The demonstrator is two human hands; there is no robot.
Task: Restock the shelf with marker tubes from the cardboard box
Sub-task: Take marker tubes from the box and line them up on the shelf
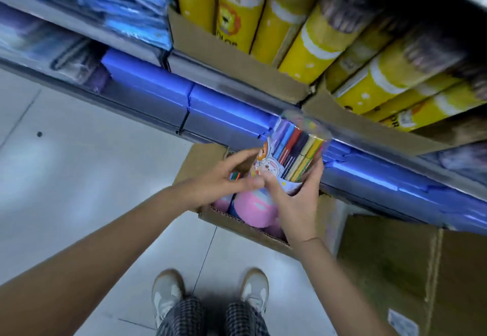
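Note:
A clear marker tube (297, 151) full of coloured markers, with a cartoon label, is held tilted above the open cardboard box (232, 219) on the floor. My right hand (295, 198) grips its lower end from the right. My left hand (224, 177) touches the tube's left side with its fingertips, fingers nearly straight. Inside the box lies another tube with a pink label (255, 210). The shelf (237, 64) above holds yellow tubes (316, 46) standing in cardboard trays.
Blue packets (147, 85) fill the lower shelf behind the tube. Blue plastic-wrapped goods (105, 1) sit upper left. A second, closed cardboard box (411, 270) stands at the right. My feet (210, 293) are on the pale tiled floor just before the open box.

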